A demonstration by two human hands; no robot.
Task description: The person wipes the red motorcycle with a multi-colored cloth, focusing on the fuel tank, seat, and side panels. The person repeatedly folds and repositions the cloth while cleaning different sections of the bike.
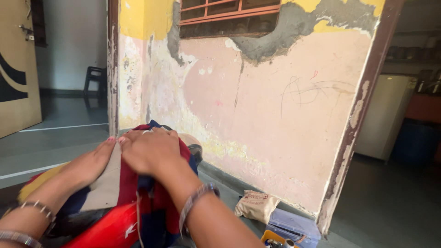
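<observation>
A bundle of cloth [124, 197] in red, navy, yellow and beige lies piled low in front of me. My left hand [89, 163] rests flat on its beige part, fingers together and pointing up and right. My right hand [149, 151] lies palm down on top of the bundle, fingers curled over the far edge and pressing the fabric. Both wrists wear thin metal bangles. What is under the cloth is hidden.
A peeling pink and yellow wall [257, 119] stands close ahead with a barred window on top. At its foot lie a small cloth sack [256, 205] and a clear plastic box [294, 226]. A dark stool [95, 78] stands in the room at left.
</observation>
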